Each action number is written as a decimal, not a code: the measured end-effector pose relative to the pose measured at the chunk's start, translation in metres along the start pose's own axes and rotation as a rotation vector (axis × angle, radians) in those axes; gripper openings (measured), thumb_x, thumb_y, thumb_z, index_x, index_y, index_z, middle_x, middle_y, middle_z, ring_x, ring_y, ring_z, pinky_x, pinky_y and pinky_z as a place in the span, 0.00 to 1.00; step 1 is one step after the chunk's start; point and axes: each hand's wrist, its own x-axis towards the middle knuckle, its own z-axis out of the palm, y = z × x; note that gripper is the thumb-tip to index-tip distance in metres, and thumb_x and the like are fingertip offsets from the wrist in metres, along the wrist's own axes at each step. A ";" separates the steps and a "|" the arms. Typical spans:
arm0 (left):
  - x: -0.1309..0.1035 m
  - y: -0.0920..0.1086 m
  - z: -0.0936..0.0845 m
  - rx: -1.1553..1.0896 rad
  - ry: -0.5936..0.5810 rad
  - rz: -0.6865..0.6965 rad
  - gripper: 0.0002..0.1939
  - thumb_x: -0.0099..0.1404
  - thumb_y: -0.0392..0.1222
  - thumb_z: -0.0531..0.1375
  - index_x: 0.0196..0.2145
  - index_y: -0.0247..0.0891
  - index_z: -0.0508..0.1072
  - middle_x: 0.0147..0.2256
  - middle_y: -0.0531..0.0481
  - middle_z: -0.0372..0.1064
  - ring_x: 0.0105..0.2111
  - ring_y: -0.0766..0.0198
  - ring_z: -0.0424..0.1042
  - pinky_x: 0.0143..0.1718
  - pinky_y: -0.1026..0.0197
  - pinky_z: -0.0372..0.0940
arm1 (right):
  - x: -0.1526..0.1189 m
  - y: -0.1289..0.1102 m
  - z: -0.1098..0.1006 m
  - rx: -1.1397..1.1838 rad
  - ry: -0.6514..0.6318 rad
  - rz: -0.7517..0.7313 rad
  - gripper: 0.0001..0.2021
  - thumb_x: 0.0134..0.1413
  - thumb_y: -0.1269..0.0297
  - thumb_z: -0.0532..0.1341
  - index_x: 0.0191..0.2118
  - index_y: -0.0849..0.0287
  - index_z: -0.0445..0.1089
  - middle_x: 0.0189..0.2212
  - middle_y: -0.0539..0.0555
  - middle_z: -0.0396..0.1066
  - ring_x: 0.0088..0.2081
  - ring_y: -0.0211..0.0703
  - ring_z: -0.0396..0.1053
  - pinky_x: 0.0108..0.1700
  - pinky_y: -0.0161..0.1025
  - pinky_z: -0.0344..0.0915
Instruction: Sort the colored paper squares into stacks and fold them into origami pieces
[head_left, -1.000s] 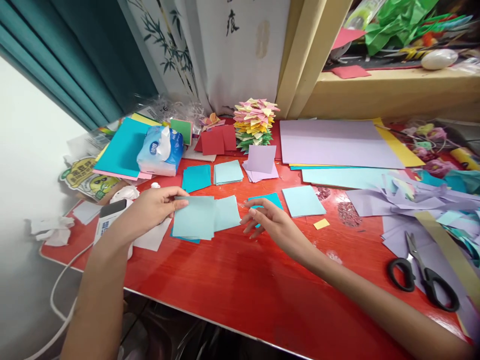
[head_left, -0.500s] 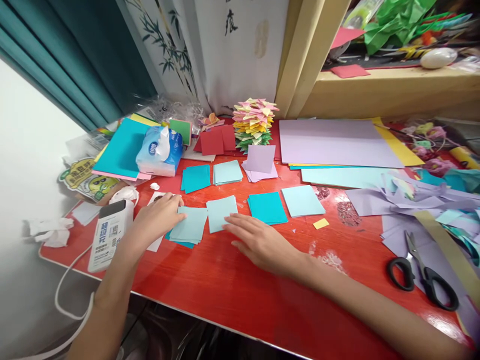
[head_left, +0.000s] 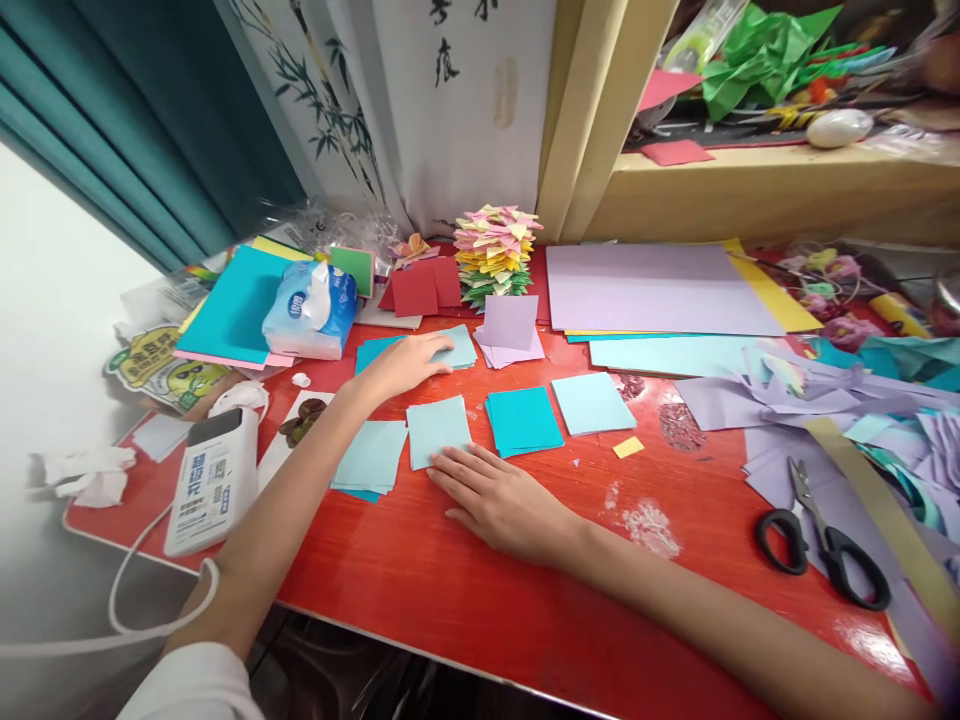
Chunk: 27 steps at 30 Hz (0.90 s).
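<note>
My left hand (head_left: 409, 366) reaches to the back row, its fingers on the left part of a pale blue paper stack (head_left: 459, 348) and its palm over a teal stack (head_left: 373, 354). My right hand (head_left: 491, 497) lies with fingers spread, fingertips at the lower edge of a pale blue square stack (head_left: 437, 425). Left of that is another pale blue stack (head_left: 371, 452) with teal paper under it. A teal stack (head_left: 525, 420) and a pale blue stack (head_left: 593, 403) lie to the right. Neither hand lifts any paper.
Black-handled scissors (head_left: 821, 540) rest on lilac scraps at the right. A white power bank (head_left: 212, 485) with a cable sits left, near a tissue pack (head_left: 310, 308). Behind stand a folded-paper tower (head_left: 496, 255), lilac squares (head_left: 511, 322) and large lilac sheets (head_left: 660, 288).
My left hand has moved from the front-left pale blue stack back and right to the rear pale blue stack. My right hand stays by its stack. The view has shifted slightly.
</note>
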 end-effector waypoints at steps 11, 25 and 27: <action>0.004 -0.007 -0.007 -0.145 -0.034 -0.004 0.17 0.60 0.47 0.55 0.45 0.41 0.71 0.48 0.51 0.69 0.47 0.59 0.67 0.48 0.61 0.59 | -0.001 0.001 0.001 0.027 0.034 0.006 0.22 0.64 0.62 0.44 0.59 0.66 0.56 0.59 0.58 0.56 0.61 0.46 0.49 0.62 0.47 0.48; 0.007 -0.001 -0.001 -0.015 0.092 -0.094 0.12 0.62 0.41 0.50 0.36 0.36 0.72 0.36 0.45 0.73 0.35 0.58 0.70 0.35 0.60 0.60 | -0.001 0.000 -0.001 0.033 0.035 0.007 0.22 0.64 0.62 0.44 0.58 0.67 0.56 0.58 0.59 0.56 0.61 0.45 0.49 0.62 0.47 0.48; 0.008 0.000 -0.001 -0.002 0.097 -0.104 0.11 0.62 0.41 0.51 0.35 0.37 0.71 0.34 0.45 0.73 0.33 0.58 0.70 0.34 0.61 0.60 | -0.001 0.000 -0.001 0.032 0.034 0.005 0.22 0.64 0.62 0.44 0.58 0.67 0.56 0.58 0.59 0.56 0.61 0.46 0.49 0.62 0.47 0.48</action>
